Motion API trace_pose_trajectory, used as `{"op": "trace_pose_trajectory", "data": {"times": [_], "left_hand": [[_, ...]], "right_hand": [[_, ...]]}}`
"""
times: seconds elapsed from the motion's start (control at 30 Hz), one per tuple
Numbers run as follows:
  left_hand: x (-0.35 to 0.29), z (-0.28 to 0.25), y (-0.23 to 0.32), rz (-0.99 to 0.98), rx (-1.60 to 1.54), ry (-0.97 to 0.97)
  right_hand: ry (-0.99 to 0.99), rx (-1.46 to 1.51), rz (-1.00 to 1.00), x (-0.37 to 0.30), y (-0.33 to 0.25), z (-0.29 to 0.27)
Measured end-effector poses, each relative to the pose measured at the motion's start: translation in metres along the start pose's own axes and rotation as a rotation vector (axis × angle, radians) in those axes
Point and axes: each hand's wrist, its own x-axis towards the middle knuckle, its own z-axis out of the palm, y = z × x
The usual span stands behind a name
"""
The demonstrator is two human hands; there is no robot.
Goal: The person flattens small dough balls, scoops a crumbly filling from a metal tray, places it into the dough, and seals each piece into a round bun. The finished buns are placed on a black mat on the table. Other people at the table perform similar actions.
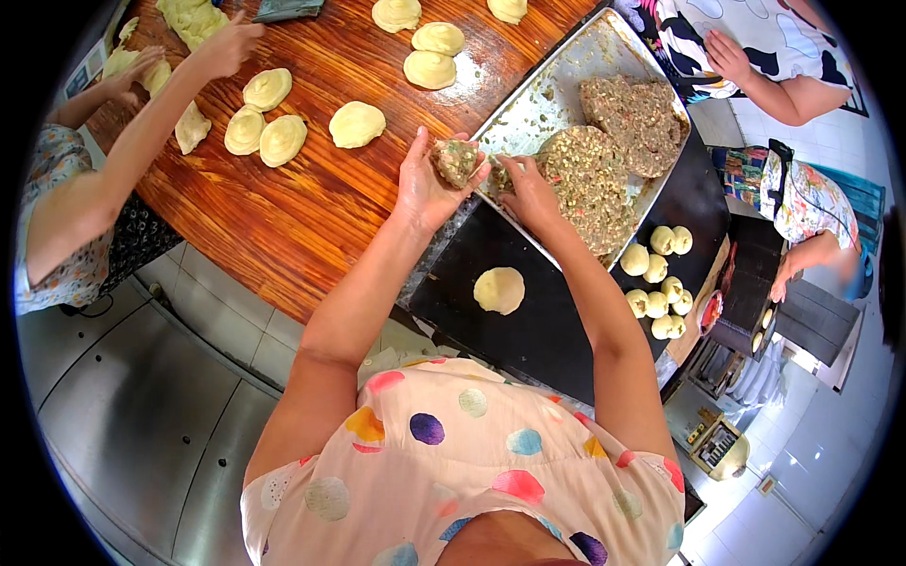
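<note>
A lump of brown, speckled filling (455,162) rests in my left hand (422,184), the fingers curled around it by the wooden table's edge. Close beside it is my right hand (531,196), at the near-left rim of the metal tray (510,123). Its fingers are bent together, with a bit of greenish filling by the tips; what they grip is partly hidden. Large mounds of the same filling (590,179) lie in the tray. On the black tray (453,288) below my hands sits one flat dough round (498,290).
Filled dough balls (658,269) cluster on the black tray's right. Several dough rounds (357,124) lie across the wooden table (311,208). At left a co-worker's hands (226,47) handle dough. Two more people stand at right, one with a hand (727,57) near the tray.
</note>
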Motion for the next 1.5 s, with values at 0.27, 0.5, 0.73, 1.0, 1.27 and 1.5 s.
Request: {"op": "trace_pose_trajectory", "data": {"times": [0.27, 0.5, 0.73, 1.0, 1.27, 1.5], "left_hand": [[-0.004, 0.001, -0.002, -0.009, 0.010, 0.019], [-0.004, 0.001, 0.000, 0.021, 0.047, 0.038], [0.001, 0.001, -0.003, 0.011, 0.039, 0.033], [0.002, -0.006, 0.003, 0.014, 0.019, 0.019], [0.009, 0.002, -0.010, -0.021, 0.058, 0.026], [0.019, 0.011, -0.025, -0.024, 0.115, 0.061]], "right_hand": [[0.058, -0.133, -0.351, 0.008, 0.024, 0.026], [0.263, 0.106, -0.108, 0.011, 0.019, 0.002], [0.156, -0.010, -0.004, 0.028, 0.021, 0.004], [0.075, -0.021, -0.230, -0.013, 0.016, 0.010], [0.057, -0.039, -0.317, -0.024, 0.023, 0.021], [0.117, 0.229, -0.144, -0.030, 0.027, 0.017]]}}
